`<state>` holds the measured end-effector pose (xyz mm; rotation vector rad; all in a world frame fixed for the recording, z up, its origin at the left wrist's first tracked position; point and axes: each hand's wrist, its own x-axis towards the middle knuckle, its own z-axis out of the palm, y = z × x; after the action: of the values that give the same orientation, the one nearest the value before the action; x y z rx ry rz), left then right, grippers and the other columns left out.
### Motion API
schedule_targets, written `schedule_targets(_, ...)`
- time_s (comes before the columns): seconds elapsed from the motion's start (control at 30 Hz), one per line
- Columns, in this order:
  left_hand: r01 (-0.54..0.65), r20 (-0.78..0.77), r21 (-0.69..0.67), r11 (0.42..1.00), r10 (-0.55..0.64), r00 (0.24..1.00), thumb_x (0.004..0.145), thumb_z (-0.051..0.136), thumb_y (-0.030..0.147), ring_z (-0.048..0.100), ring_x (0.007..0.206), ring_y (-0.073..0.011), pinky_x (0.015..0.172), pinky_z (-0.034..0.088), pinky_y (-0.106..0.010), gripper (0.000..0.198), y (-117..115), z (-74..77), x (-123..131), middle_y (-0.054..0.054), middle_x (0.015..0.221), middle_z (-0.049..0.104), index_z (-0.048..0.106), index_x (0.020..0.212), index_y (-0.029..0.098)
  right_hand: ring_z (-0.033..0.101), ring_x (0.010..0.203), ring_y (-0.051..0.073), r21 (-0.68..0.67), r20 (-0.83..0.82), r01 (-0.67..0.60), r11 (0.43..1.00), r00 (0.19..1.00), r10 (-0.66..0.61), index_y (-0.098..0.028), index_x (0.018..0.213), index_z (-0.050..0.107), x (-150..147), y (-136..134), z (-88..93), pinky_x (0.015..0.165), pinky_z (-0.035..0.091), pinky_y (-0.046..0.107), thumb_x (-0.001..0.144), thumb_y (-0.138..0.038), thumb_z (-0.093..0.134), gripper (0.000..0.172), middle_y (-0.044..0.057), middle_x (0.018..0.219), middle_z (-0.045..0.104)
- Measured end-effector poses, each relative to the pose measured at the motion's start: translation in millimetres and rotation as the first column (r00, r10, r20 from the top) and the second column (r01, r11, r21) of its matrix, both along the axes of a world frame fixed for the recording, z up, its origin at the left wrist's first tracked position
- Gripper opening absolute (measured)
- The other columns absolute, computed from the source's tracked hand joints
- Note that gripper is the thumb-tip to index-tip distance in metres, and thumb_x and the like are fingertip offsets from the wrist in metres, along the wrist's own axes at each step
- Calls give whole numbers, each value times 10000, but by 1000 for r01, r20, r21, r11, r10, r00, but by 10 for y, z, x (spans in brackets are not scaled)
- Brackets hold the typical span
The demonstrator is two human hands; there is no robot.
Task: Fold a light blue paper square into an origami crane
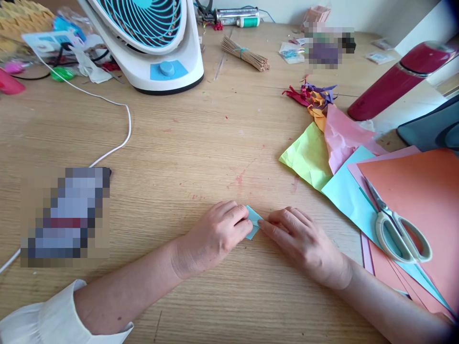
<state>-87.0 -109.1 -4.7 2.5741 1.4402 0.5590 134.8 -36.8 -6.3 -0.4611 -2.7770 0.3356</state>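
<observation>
A small folded piece of light blue paper (254, 221) lies on the wooden table (201, 143) near the front edge. My left hand (215, 235) rests on the table with its fingers curled, pinching the paper's left side. My right hand (299, 241) lies just right of it, fingers bent and pressed on the paper's right edge. Both hands cover most of the paper; only a small corner shows between them.
Sheets of coloured paper (419, 191) with pale scissors (398, 229) on them lie at the right. Folded paper figures (315, 95), a red bottle (394, 81), a bundle of sticks (245, 53), a white-and-blue fan (150, 43) and a white cable (114, 102) stand farther back.
</observation>
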Motion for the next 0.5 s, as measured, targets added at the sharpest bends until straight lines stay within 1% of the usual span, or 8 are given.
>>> schedule_targets(0.07,8,-7,9,1000,-8,1000,983,450,91,533,792,-176,744,489,-332,236,-14,1,-4,-55,867,602,651,866,135,571,753,205,107,44,-40,993,998,36,-148,1089,667,27,-20,43,655,494,358,1000,-105,387,297,108,896,657)
schedule_targets(0.13,17,-13,16,1000,-16,1000,987,437,85,541,795,-178,745,502,-337,247,-26,-3,-12,-57,869,609,667,912,133,599,769,211,162,62,-54,985,997,44,-140,1059,681,57,-40,79,655,504,366,991,-88,401,292,115,913,674)
schedule_targets(0.23,46,-19,23,999,-45,999,994,414,76,569,830,-181,759,530,-333,261,-53,-20,-38,-64,897,630,669,993,128,627,832,225,168,76,-59,984,996,47,-138,1132,668,121,-66,93,693,534,381,984,-77,411,303,121,986,691)
schedule_targets(0.3,68,-31,39,997,-67,997,1004,399,86,597,900,-192,820,549,-341,265,-83,-27,-58,-79,965,655,658,1048,117,634,882,239,147,83,-59,987,995,47,-145,1219,638,163,-80,76,720,549,393,978,-73,412,339,124,1044,692)
schedule_targets(0.37,85,-75,68,994,-80,994,1013,380,99,620,968,-208,876,559,-353,276,-120,-28,-68,-98,1028,674,646,1087,100,633,924,257,137,85,-57,989,995,45,-137,1257,623,188,-95,54,737,556,405,967,-68,420,360,138,1114,681)
schedule_targets(0.5,109,-180,120,987,-87,980,1009,334,81,649,1036,-226,939,563,-350,330,-181,-29,-59,-130,1107,691,643,1122,69,615,953,265,171,63,-79,982,996,69,-80,1146,670,186,-126,32,738,561,407,944,-30,427,320,172,1221,647)
